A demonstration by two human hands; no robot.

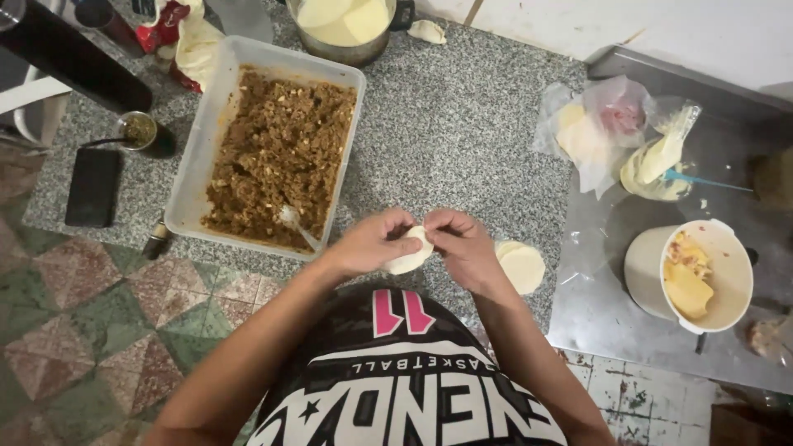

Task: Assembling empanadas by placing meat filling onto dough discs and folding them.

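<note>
Soft, even overhead light, with faint shadows under the hands (421, 244). The metal tray (611, 306) gives dull glare. Edges bend and blur slightly.

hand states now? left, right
Left hand: closed on the dough piece.
Right hand: closed, pinching the same dough piece's edge.

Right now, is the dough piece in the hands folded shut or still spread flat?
Folded. The dough piece curves into a half-moon pinched between the left hand and right hand; no filling shows. Whether the seam is fully sealed, cannot tell.
</note>
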